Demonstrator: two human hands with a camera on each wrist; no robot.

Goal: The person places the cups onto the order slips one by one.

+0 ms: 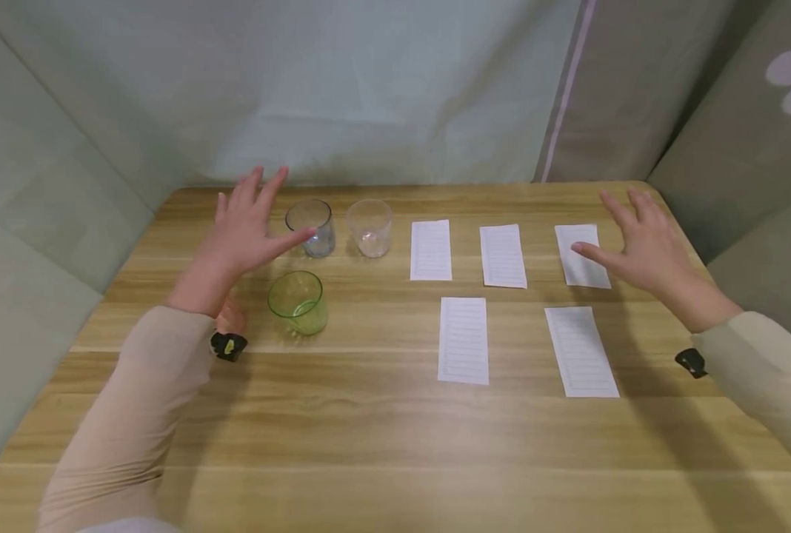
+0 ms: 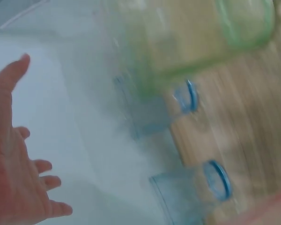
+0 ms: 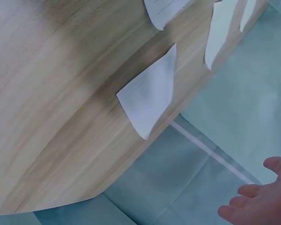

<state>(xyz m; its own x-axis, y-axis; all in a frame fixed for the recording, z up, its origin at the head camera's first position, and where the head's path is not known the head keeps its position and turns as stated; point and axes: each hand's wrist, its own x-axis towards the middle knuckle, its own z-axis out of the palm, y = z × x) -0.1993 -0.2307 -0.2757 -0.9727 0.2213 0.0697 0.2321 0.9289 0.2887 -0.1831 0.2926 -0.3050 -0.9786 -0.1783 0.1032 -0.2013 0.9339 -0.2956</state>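
My left hand is raised over the left part of the table, fingers spread and holding nothing. Its thumb overlaps a grey-blue glass in the head view. Beside that glass stands a clear glass, and nearer me a green glass. A pinkish glass is mostly hidden behind my left wrist. On the other side, my right hand hovers with spread fingers, its thumb overlapping a lined paper slip. The left wrist view is blurred, with the green glass large at its top.
More lined slips lie flat on the wooden table: two in the back row, a left front slip and a right front slip. A pale curtain hangs behind the table's back edge, with more cloth at both sides.
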